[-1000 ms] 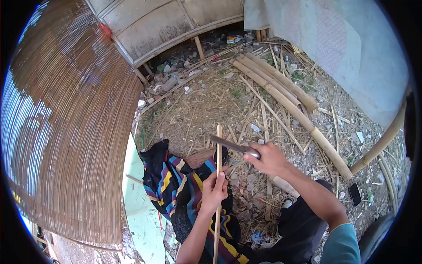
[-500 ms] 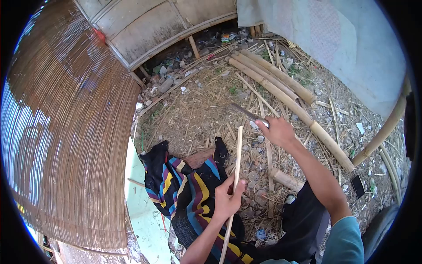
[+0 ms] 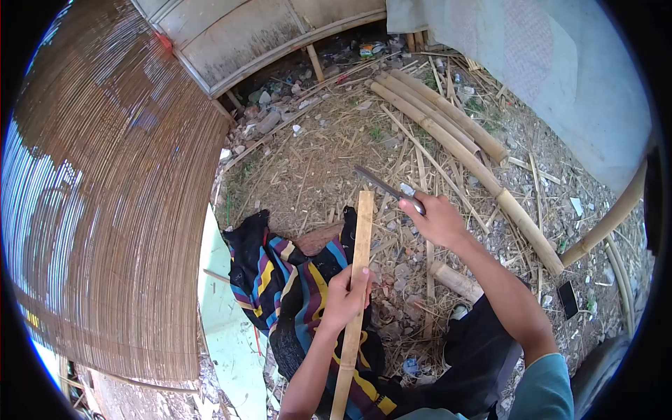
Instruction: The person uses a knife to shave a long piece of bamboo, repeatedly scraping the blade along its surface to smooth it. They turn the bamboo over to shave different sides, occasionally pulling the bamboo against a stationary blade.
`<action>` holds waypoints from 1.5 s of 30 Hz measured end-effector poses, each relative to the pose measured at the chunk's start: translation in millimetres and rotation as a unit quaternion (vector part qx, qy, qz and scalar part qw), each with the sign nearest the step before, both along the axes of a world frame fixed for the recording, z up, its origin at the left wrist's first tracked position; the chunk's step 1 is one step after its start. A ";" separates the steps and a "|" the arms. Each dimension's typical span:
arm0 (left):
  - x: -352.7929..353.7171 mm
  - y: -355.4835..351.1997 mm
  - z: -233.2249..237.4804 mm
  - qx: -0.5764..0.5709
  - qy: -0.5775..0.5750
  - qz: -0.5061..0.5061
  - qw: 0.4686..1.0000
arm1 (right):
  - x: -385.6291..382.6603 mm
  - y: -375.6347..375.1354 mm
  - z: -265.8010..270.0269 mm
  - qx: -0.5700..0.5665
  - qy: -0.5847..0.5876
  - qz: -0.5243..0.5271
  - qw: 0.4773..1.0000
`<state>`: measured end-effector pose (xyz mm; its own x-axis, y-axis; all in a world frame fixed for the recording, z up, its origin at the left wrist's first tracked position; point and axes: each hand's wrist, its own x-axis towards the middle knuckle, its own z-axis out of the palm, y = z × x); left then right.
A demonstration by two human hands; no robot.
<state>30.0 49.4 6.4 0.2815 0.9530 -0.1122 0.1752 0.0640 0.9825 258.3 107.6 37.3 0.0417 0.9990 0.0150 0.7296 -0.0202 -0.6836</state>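
Observation:
My left hand (image 3: 345,297) is wrapped round a bamboo strip (image 3: 362,241), thumb on top. The strip slants up from my lap, its broad flat face showing. To its right, my right hand (image 3: 435,218) grips the handle of a knife (image 3: 385,186), whose dark blade points up and left, just above the strip's top end and apart from it. Beneath my left arm a striped, many-coloured cloth (image 3: 318,280) lies over my lap and the ground.
Long bamboo poles (image 3: 455,147) lie at the upper right, and a short bamboo piece (image 3: 456,281) near my leg. A slatted screen (image 3: 119,210) stands left. A phone (image 3: 568,299) rests on the debris-strewn ground at right.
The strip has turned from its narrow edge to its broad face, and its top has shifted left. My right hand and the knife have moved slightly left and down.

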 end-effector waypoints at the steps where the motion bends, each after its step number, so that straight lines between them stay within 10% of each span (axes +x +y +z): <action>1: 1.1 -1.3 0.4 0.015 0.013 0.006 1.000 | 0.0 -1.6 -3.7 -0.002 0.001 0.000 1.000; 9: 17.1 -10.6 -8.4 0.093 0.060 -0.031 0.993 | -23.4 -6.4 -18.7 0.015 0.259 0.034 0.965; 15: 17.1 -19.7 -8.5 0.130 0.114 -0.077 0.982 | -28.9 -14.0 -15.8 -0.133 0.579 -0.006 0.804; 32: -56.6 -139.4 -30.5 -0.341 -0.025 -0.178 0.923 | 44.5 20.9 -14.6 -0.003 0.669 -0.129 0.732; 45: 5.4 -48.6 -22.6 -0.205 -0.140 -0.103 0.963 | 29.5 10.3 -18.4 0.001 0.538 -0.096 0.838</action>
